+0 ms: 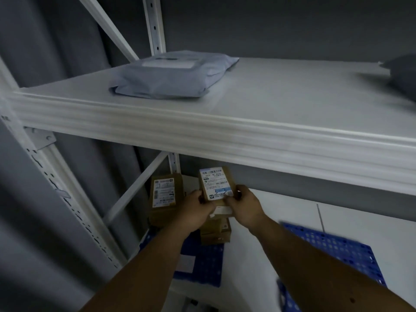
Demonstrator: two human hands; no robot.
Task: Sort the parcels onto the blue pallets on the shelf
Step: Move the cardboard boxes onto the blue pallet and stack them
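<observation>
Both hands hold one small cardboard parcel, label up, under the upper shelf. Left hand grips its near-left corner, right hand pinches the near-right edge; each grip is closed on the box, fingers curled. The parcel sits above a low stack of boxes on the left blue pallet, next to a taller labelled box. Second blue pallet lies to the right. A grey mailer bag lies on the upper shelf. To do it well: keep the box level, lower it square onto the stack, edges flush, clear of the shelf lip, then release both sides together.
</observation>
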